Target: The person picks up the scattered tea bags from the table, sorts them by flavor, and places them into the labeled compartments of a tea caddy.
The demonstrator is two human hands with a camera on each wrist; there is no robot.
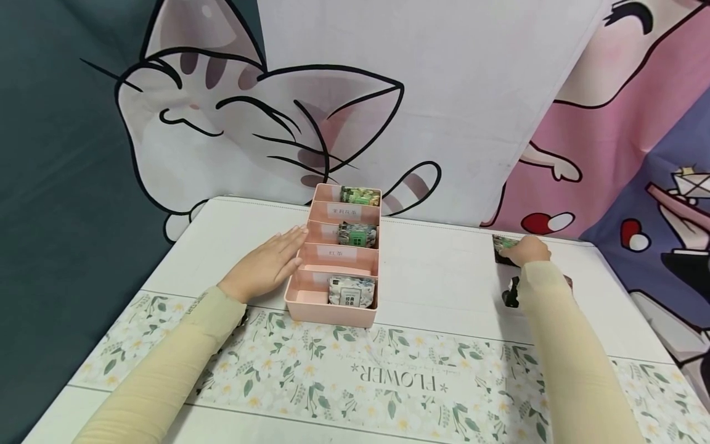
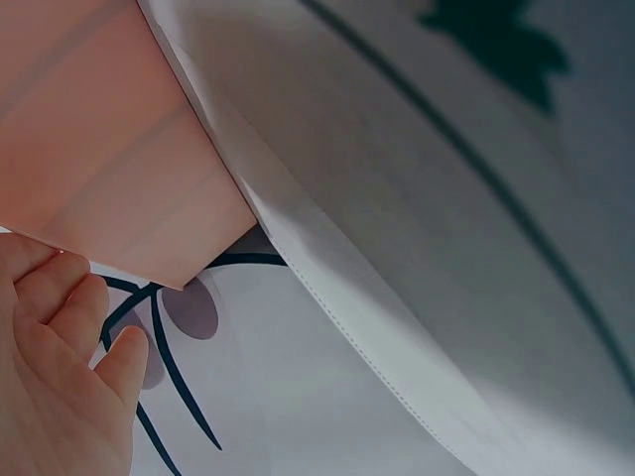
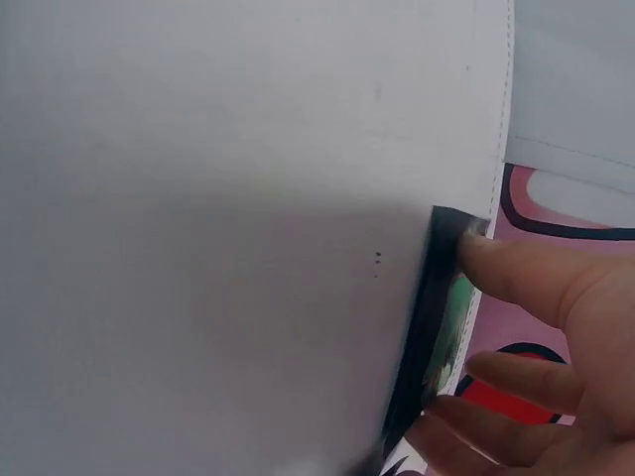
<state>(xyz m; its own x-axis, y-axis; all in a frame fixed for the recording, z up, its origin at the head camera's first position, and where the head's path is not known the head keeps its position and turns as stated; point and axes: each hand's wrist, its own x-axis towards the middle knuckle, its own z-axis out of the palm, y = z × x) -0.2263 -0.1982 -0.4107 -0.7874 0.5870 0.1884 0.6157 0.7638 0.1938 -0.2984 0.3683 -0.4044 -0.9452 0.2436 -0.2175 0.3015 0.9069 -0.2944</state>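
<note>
A pink divided box (image 1: 333, 316) stands left of the table's middle, with labels on its dividers. My left hand (image 1: 266, 262) rests its straight fingers against the box's left side; the left wrist view shows the hand beside the pink wall. Inside the box lie a white tea packet (image 1: 352, 292) at the front, a green tea packet (image 1: 357, 235) further back and a yellow-green packet (image 1: 360, 196) in the rearmost compartment. At the far right, my right hand (image 1: 529, 250) pinches a dark green tea packet (image 3: 429, 327) between thumb and fingers, near the table's back edge.
Partly hidden beneath the right forearm lies a black-and-white packet (image 1: 511, 292), with a reddish-brown piece (image 1: 568, 282) showing on the forearm's other side. A flowered band (image 1: 388, 394) crosses the white tabletop. Cartoon-printed cloth (image 1: 455, 111) hangs behind the table.
</note>
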